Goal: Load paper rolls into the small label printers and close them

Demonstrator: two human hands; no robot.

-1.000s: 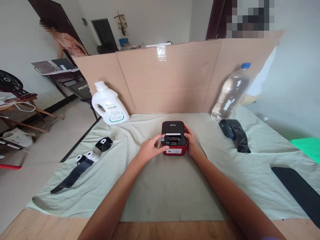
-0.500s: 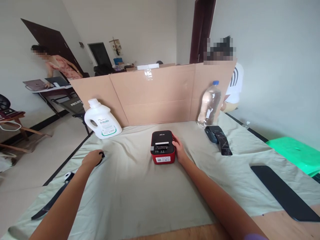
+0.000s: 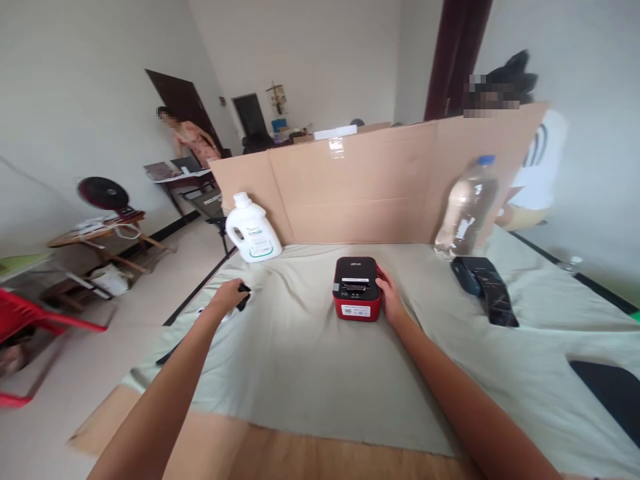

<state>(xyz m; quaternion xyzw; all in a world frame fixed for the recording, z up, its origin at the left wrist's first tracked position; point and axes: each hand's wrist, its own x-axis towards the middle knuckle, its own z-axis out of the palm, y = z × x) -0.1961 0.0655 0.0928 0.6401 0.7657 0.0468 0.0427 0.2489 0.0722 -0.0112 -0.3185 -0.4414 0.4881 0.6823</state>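
A red and black label printer (image 3: 357,290) sits on the pale green cloth (image 3: 305,373). My right hand (image 3: 391,299) is against its right side, the thumb near the top edge and the fingers along the wall. Farther left, my left hand (image 3: 227,297) is closed round a small black object (image 3: 244,297); its kind is hard to make out, as most of it is inside the fist. A dark strip (image 3: 167,355) lies partly hidden behind my left forearm. Beyond my left hand stands a white detergent jug (image 3: 254,230).
A cardboard screen (image 3: 350,187) stands across the back. At right are a large clear bottle (image 3: 467,213), a dark handheld device (image 3: 467,275) with a black marbled strip (image 3: 495,300), and a flat black slab (image 3: 607,387). Two people are beyond the screen.
My view has turned left, so everything appears farther right, and a fan and red chair have come into view. Both hands stay in about the same places on the cloth.
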